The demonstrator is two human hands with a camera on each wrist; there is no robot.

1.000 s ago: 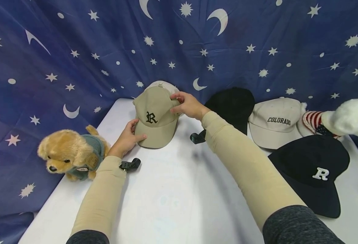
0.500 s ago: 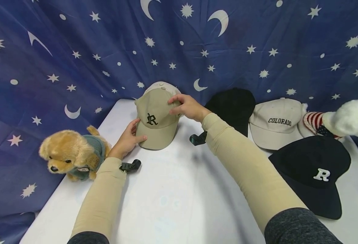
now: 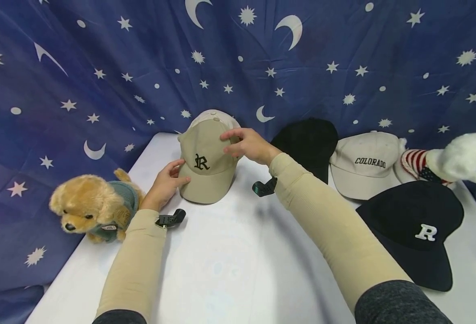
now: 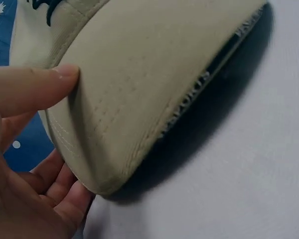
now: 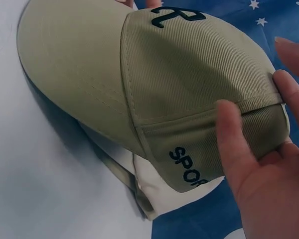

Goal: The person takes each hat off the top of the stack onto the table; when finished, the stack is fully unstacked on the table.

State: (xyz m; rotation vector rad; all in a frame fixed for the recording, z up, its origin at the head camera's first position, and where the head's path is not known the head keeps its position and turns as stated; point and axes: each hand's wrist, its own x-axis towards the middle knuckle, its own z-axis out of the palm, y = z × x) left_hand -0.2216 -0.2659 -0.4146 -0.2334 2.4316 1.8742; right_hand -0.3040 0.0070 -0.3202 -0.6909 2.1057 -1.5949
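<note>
A khaki cap (image 3: 205, 157) with a black "R" lies at the back of the white table (image 3: 229, 261), its crown over a cream cap (image 3: 215, 116). My left hand (image 3: 178, 174) pinches the left edge of the brim (image 4: 139, 89): the thumb (image 4: 35, 89) lies on top and the fingers (image 4: 60, 199) curl underneath. My right hand (image 3: 235, 143) grips the right side of the crown (image 5: 189, 84), with its thumb (image 5: 231, 139) on the side panel above the "SPOR" lettering and its fingers (image 5: 291, 94) behind the seam.
A tan plush dog (image 3: 92, 204) sits at the table's left edge. To the right lie a black cap (image 3: 306, 139), a cream "COLORADO" cap (image 3: 367, 162) and a navy cap (image 3: 416, 225) with a white "R". A white plush toy (image 3: 464, 155) is far right. Blue star cloth (image 3: 100, 67) hangs behind.
The khaki cap has shifted slightly down and left over the cream cap. My right fingers have slid a little forward on the crown. The left hand keeps its hold on the brim.
</note>
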